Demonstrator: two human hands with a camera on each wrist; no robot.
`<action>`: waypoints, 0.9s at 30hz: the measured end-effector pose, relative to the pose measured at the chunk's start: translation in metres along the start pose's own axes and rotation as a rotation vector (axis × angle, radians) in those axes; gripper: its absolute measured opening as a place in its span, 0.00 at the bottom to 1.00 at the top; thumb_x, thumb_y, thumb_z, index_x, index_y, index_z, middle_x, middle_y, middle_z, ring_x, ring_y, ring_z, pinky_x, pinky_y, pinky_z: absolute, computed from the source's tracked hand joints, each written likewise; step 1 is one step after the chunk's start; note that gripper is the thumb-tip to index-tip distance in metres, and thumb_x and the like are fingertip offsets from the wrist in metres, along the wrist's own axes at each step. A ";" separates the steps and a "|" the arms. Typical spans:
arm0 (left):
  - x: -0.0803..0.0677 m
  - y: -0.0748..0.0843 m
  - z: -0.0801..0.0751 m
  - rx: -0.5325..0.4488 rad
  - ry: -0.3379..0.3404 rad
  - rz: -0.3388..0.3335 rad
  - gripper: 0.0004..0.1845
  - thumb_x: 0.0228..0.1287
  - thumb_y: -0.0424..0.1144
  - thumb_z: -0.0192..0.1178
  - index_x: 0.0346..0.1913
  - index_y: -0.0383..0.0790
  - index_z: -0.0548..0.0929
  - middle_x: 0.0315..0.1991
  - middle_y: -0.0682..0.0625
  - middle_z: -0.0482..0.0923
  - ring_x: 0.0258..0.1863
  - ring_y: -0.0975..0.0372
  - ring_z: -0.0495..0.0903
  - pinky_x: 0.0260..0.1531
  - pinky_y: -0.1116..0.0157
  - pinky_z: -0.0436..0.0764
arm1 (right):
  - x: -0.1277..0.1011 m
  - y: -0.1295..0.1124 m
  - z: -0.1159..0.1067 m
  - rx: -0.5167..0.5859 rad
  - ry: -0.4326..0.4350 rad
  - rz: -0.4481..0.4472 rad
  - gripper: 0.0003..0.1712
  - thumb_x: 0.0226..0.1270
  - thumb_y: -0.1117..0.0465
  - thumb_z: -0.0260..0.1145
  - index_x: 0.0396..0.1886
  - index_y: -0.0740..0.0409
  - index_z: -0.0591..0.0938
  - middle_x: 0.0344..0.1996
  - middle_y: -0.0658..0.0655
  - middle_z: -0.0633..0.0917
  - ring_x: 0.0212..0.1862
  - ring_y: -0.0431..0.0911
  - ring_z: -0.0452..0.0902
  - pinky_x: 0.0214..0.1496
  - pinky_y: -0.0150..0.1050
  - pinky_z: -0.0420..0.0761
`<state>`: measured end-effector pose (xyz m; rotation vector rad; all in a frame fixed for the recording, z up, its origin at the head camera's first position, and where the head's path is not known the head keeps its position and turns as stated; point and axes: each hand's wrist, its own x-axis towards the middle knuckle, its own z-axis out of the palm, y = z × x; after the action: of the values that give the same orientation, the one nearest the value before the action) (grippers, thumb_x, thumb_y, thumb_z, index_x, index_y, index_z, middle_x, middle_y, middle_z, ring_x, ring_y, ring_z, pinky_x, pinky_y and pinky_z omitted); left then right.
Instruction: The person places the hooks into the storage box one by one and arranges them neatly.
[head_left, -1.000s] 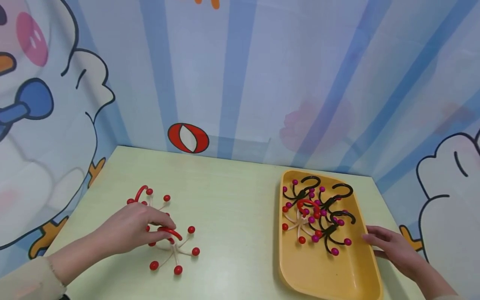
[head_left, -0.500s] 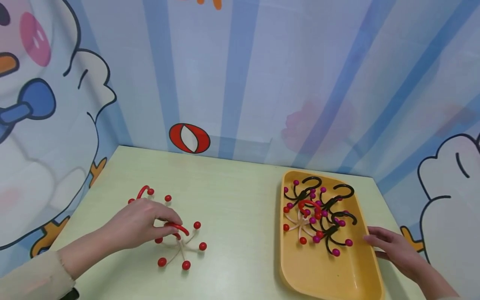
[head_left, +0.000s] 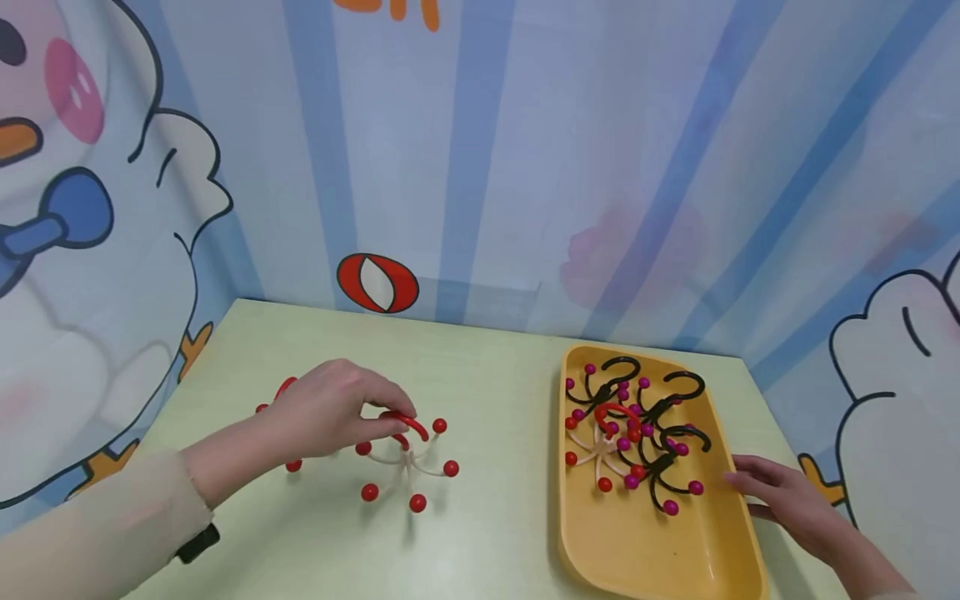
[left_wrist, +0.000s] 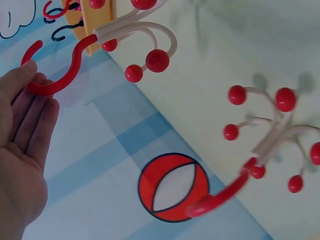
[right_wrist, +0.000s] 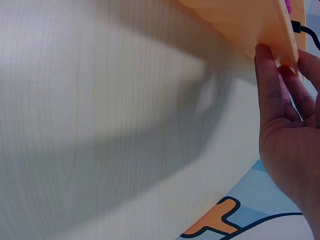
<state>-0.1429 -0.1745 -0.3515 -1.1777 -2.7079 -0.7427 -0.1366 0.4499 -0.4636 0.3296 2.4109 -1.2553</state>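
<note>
My left hand (head_left: pixel 330 408) pinches the red hooked handle of a ball-tipped claw massager (head_left: pixel 408 457), held over the table with its pale prongs and red balls pointing down. In the left wrist view, the hook of this massager (left_wrist: pixel 65 80) lies between thumb and fingers. A second red-handled massager (left_wrist: pixel 270 140) stands on the table, mostly hidden behind my left hand in the head view. My right hand (head_left: pixel 791 500) grips the right rim of a yellow tray (head_left: pixel 652 554), its fingers against the outer wall in the right wrist view.
The tray's far half holds several black massagers (head_left: pixel 660 461) with magenta balls and one red-handled massager (head_left: pixel 602 446). A pale wooden table (head_left: pixel 480 517) carries everything. A printed blue curtain (head_left: pixel 480 167) borders it at the back and sides.
My left hand has moved right and away from me, raising the massager off the table. The second massager stayed behind. My right hand and the tray keep still.
</note>
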 end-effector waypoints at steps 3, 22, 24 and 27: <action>0.016 0.005 0.000 -0.006 0.015 0.035 0.09 0.62 0.35 0.79 0.44 0.52 0.95 0.38 0.63 0.91 0.31 0.75 0.84 0.34 0.70 0.83 | 0.000 0.001 0.000 0.004 0.003 -0.001 0.44 0.84 0.47 0.62 0.78 0.79 0.61 0.70 0.77 0.74 0.59 0.54 0.84 0.59 0.54 0.87; 0.089 0.039 0.017 -0.054 0.106 0.164 0.06 0.67 0.37 0.75 0.45 0.50 0.95 0.40 0.61 0.92 0.37 0.69 0.87 0.38 0.70 0.82 | -0.001 0.002 0.001 0.029 0.002 -0.009 0.45 0.83 0.46 0.64 0.78 0.79 0.63 0.69 0.76 0.76 0.58 0.52 0.84 0.59 0.53 0.87; 0.096 0.044 0.018 -0.056 0.093 0.157 0.07 0.68 0.38 0.75 0.46 0.50 0.95 0.41 0.60 0.92 0.37 0.68 0.87 0.38 0.71 0.82 | -0.001 0.001 0.000 0.025 0.001 -0.016 0.45 0.83 0.46 0.64 0.77 0.79 0.62 0.69 0.76 0.75 0.59 0.53 0.84 0.59 0.53 0.87; 0.107 0.051 0.021 -0.054 0.075 0.146 0.06 0.69 0.39 0.74 0.46 0.50 0.95 0.41 0.60 0.92 0.37 0.68 0.87 0.38 0.71 0.81 | -0.002 0.000 -0.001 0.028 0.002 -0.020 0.44 0.83 0.47 0.64 0.78 0.79 0.62 0.70 0.76 0.75 0.60 0.53 0.83 0.59 0.53 0.87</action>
<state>-0.1787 -0.0642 -0.3205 -1.3146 -2.5243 -0.8267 -0.1348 0.4505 -0.4624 0.3161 2.4061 -1.2993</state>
